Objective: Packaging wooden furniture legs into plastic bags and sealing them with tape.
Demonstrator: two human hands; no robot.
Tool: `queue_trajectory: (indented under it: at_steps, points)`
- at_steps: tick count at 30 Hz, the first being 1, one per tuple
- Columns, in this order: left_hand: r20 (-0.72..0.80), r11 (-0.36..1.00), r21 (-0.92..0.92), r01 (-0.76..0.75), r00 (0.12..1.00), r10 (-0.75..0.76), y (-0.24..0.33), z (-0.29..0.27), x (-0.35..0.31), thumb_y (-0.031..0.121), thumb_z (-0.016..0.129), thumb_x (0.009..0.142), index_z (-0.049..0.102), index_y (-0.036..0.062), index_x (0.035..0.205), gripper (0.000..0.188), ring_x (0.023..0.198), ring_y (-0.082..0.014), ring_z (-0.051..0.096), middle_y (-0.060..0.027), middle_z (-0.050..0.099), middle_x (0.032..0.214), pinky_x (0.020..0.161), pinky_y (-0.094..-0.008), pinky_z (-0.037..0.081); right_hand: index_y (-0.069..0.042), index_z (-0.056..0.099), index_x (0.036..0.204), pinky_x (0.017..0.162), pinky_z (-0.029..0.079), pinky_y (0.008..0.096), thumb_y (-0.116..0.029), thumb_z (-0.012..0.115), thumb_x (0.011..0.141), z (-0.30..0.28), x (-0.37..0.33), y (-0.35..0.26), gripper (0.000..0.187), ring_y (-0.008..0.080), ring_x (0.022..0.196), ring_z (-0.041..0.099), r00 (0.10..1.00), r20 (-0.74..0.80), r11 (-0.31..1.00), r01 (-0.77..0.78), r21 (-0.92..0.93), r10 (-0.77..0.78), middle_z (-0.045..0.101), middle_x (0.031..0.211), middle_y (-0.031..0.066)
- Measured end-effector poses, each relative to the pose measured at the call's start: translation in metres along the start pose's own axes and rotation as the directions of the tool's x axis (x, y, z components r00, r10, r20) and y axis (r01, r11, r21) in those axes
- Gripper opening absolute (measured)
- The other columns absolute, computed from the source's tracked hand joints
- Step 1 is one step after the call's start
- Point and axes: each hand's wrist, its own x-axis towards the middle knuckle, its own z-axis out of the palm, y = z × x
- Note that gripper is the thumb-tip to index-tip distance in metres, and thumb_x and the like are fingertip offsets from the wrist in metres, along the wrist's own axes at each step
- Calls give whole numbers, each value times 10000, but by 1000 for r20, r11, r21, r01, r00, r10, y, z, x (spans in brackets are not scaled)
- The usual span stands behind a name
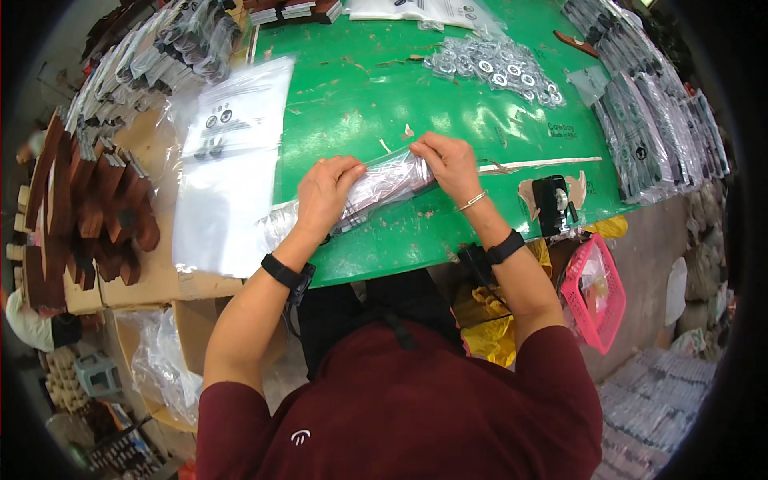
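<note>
From above the maroon shirt [432,408], the wide fisheye head view looks steeply down at near range, centred just bodyward of the left hand [323,193] and right hand [451,166], taking in the green table [352,104] beyond them.

Crinkled, glossy clear plastic bag [384,189]; shiny green tabletop [360,104]; matt maroon cloth shirt [448,416]; pink plastic basket [615,296]
</note>
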Motion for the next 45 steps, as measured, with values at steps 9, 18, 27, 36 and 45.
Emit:
queue_trajectory:
  at_steps: [9,18,27,36,45]
  points:
    - [114,972,-16,236,966,-233,2,-1,6,311,603,925,713,85,905,253,783,-306,637,-106,685,848,715,-402,476,-48,716,868,606,468,364,-285,698,864,21,11,28,238,307,668,627,995,-11,980,-100,172,104,668,779,134]
    - [335,894,-103,435,862,-381,-15,8,20,292,597,950,660,24,902,280,697,-134,528,-33,601,732,666,-316,419,-75,727,864,611,466,351,-383,653,881,24,11,18,317,288,666,635,978,-78,977,-183,113,192,679,762,113]
    - [419,935,-238,262,896,-144,-33,18,23,337,574,949,669,32,1068,341,846,-203,614,-107,659,890,770,-345,465,-19,709,854,585,462,326,-221,679,886,26,0,29,207,216,630,636,982,-176,966,-22,258,69,665,716,116]
    - [613,905,-326,273,790,-18,7,-4,34,233,530,992,608,2,1301,394,1114,-200,587,-132,670,1182,990,-336,440,19,693,856,666,488,299,-75,678,868,16,-25,16,97,207,722,635,922,-386,950,96,298,28,689,824,109]
    - [218,942,171,-288,944,249,42,6,8,171,665,863,690,153,1213,351,839,-295,563,-88,622,877,774,-419,456,5,701,874,779,500,300,-40,693,854,17,-54,7,50,201,853,651,878,-454,921,38,387,155,700,862,97]
